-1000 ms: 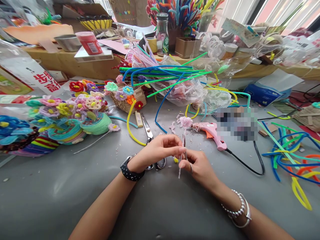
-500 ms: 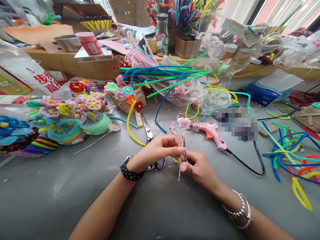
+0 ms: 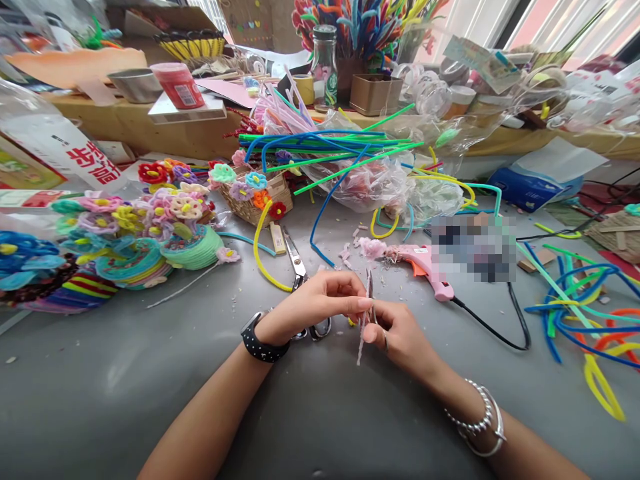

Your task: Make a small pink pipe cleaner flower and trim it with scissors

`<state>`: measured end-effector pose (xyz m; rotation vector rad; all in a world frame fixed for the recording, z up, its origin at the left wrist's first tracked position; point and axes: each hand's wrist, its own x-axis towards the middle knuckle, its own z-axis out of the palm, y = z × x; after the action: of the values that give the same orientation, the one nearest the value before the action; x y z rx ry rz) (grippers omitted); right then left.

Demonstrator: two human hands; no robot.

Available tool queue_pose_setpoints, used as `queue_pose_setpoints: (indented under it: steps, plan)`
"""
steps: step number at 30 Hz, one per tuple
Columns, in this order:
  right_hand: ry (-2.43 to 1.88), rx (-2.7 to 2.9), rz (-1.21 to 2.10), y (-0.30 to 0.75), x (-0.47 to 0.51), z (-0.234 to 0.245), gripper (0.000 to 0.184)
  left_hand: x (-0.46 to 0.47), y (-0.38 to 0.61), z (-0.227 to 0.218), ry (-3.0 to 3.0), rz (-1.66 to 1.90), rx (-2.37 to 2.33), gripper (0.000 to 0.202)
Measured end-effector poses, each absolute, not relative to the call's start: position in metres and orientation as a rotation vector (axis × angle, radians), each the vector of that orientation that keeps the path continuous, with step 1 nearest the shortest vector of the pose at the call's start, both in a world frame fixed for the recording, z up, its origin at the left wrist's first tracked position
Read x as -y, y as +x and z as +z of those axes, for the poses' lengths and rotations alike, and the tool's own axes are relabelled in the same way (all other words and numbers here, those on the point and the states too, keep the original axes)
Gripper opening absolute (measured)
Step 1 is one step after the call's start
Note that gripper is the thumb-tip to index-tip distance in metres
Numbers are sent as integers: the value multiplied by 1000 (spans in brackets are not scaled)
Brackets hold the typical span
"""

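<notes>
My left hand (image 3: 315,303) and my right hand (image 3: 400,340) meet over the grey table (image 3: 150,373), both pinched on a thin pale pink pipe cleaner (image 3: 361,343) that stands nearly upright between them. Its fluffy pink coiled top (image 3: 371,248) tilts to the right, close to the nose of the pink glue gun (image 3: 425,263). My right hand also seems to hold a small metal tool against the stem. Scissors (image 3: 300,277) lie just behind my left hand, their handles partly hidden by it.
Pipe-cleaner flower baskets (image 3: 150,233) crowd the left. A wicker basket (image 3: 255,197) and plastic bags of coloured pipe cleaners (image 3: 350,160) sit behind. Loose blue, green and yellow pipe cleaners (image 3: 580,313) sprawl on the right. The glue gun's black cord (image 3: 500,327) loops right of my hands.
The fluffy pink top has tipped to the right, toward the glue gun. My hands have stayed almost in place, pinched on the stem.
</notes>
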<state>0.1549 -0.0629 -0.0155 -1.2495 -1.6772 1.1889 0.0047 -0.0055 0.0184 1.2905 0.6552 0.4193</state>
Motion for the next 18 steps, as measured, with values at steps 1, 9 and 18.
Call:
queue_pose_setpoints:
  steps: [1, 9, 18]
  plan:
    - [-1284, 1672, 1169, 155, 63, -16, 60, 5, 5, 18, 1288, 420, -659, 14]
    - [-1223, 1709, 1207, 157, 62, -17, 60, 6, 5, 18, 1304, 413, -658, 14]
    - [-1242, 1718, 1204, 158, 60, -17, 60, 4, 4, 17, 1275, 447, -649, 13]
